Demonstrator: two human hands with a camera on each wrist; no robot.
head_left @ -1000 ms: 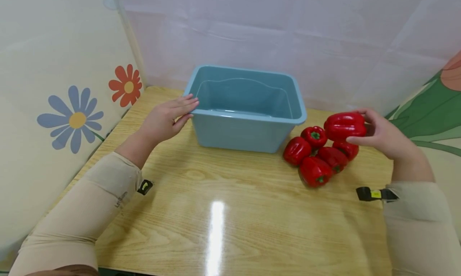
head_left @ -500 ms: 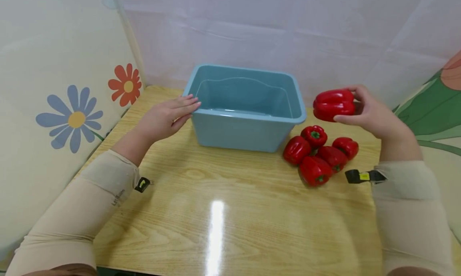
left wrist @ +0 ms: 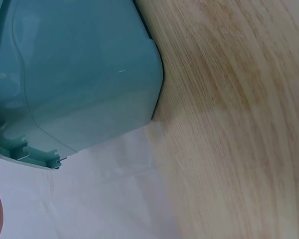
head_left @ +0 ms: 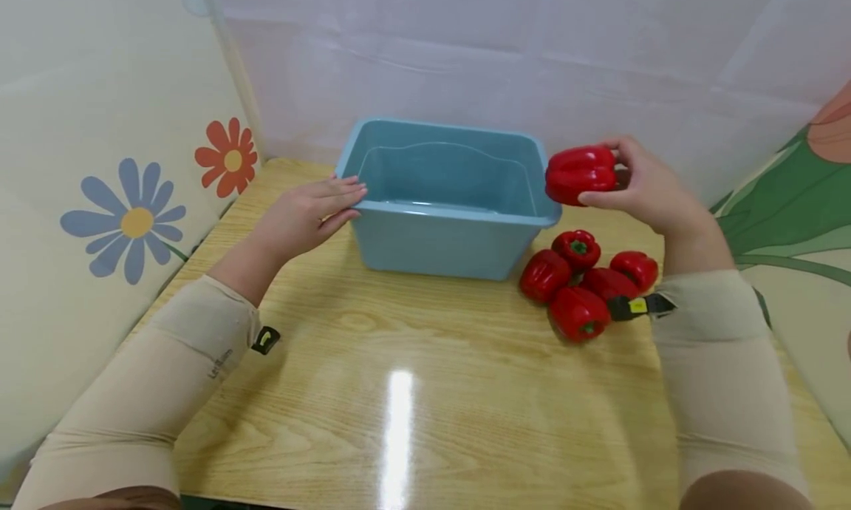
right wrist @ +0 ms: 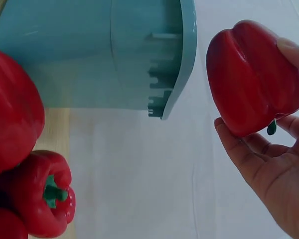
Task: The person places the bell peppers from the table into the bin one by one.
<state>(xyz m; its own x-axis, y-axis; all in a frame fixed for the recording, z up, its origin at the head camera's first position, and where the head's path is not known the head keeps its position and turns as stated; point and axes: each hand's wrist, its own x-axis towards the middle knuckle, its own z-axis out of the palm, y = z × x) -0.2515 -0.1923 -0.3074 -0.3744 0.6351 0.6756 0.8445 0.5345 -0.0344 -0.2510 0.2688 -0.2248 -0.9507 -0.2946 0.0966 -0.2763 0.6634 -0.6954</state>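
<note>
On my head feed, the right hand (head_left: 654, 196) holds a red bell pepper (head_left: 580, 174) up off the worktop (head_left: 319, 406), just outside the right-hand rim of the blue tub (head_left: 439, 244). From that angle the pepper overlaps the rim, but my right wrist feed shows a narrow gap between them. The same feed gives me the grip clearly: the thumb (right wrist: 294, 54) lies against one side of the pepper and the fingers (right wrist: 239, 152) support the opposite side, spread about as wide as the pepper itself. The pepper's green stem (right wrist: 271, 127) is on the end turned toward the palm. Over on the other side, the left hand (head_left: 306, 216) has its fingers nearly straight and close together, laid over the rim at the tub's near left corner. I cannot tell how firmly they press, and my left wrist feed catches only a sliver of that hand at its edge. Five loose peppers (head_left: 579, 314) lie bunched on the worktop by the tub's right end, below the held one; the black strap (head_left: 625, 307) at the right sleeve (head_left: 708, 347) partly covers one of them in my head feed. A pale sheet (head_left: 432, 52) hangs behind the tub, and a blue flower (head_left: 136, 222) and an orange flower (head_left: 233, 160) decorate the left-hand backdrop.
</note>
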